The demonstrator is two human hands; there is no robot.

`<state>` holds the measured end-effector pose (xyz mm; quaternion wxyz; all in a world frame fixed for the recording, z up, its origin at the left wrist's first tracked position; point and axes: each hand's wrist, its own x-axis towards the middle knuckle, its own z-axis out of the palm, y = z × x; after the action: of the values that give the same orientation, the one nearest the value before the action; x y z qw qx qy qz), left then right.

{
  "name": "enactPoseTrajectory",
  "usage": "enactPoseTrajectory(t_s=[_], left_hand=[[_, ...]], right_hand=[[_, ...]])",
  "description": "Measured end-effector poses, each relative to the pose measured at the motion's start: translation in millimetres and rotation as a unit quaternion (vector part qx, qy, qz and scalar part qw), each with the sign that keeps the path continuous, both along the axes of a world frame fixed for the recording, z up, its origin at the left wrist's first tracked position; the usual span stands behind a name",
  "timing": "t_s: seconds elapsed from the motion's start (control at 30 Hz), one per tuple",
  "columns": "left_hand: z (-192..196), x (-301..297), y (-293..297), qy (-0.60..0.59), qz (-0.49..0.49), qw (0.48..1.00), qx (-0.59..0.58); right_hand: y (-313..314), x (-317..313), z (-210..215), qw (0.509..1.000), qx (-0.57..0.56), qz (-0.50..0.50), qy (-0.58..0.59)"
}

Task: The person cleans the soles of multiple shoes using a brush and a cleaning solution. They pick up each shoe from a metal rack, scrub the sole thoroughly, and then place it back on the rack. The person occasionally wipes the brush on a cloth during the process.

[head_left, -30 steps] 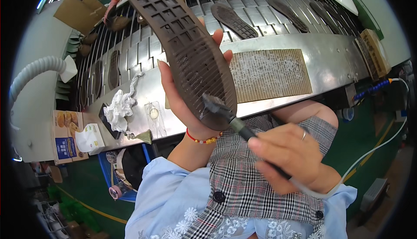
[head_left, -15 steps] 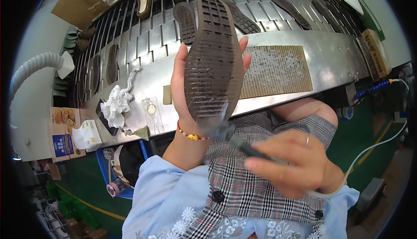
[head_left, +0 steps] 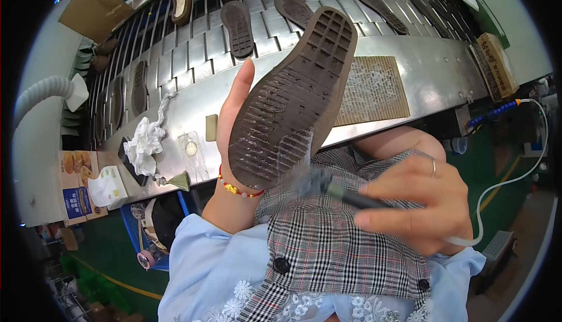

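Observation:
My left hand (head_left: 229,111) holds a dark brown shoe sole (head_left: 275,108) from beneath, its ridged and gridded tread turned up and its toe pointing away to the right. The thumb lies along the left edge; the other fingers are hidden behind the sole. Wet-looking, shiny streaks cover the ridged part. In my right hand (head_left: 415,205) is a dark-handled brush (head_left: 351,196), gripped between thumb and fingers. Its head is smeared by motion close to the sole's lower right edge, and I cannot tell whether they touch.
Slatted conveyor (head_left: 193,59) beyond the metal bench carries several soles and shoes. Corrugated cardboard (head_left: 374,88) lies right of the sole. Crumpled white cloth (head_left: 143,143), a tissue pack (head_left: 107,187) and a flexible hose (head_left: 44,91) are at left. A white tube (head_left: 483,199) runs toward my right wrist.
The sole has tilted, its toe swinging right and its lower end shifting left. My right hand and the brush have moved slightly right. The bench view has shifted a little left.

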<state>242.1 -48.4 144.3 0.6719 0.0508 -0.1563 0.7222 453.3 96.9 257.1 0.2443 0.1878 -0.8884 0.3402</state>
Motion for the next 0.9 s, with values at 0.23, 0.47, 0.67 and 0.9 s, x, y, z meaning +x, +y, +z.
enactPoseTrajectory(t_s=[0.23, 0.47, 0.67, 0.9], left_hand=[[-2, 0, -8, 0.007, -0.004, 1.0, 0.013], [9, 13, -20, 0.034, 0.006, 0.999, -0.025], [1, 20, -26, 0.258, 0.037, 0.963, -0.069], [-9, 38, -8, 0.305, 0.087, 0.91, -0.267]], right_hand=[[16, 10, 7, 0.999, -0.038, 0.012, -0.036], [32, 13, 16, 0.998, -0.04, 0.017, -0.036], [46, 13, 9, 0.962, -0.272, 0.017, -0.028], [25, 7, -25, 0.798, -0.58, -0.034, -0.161]])
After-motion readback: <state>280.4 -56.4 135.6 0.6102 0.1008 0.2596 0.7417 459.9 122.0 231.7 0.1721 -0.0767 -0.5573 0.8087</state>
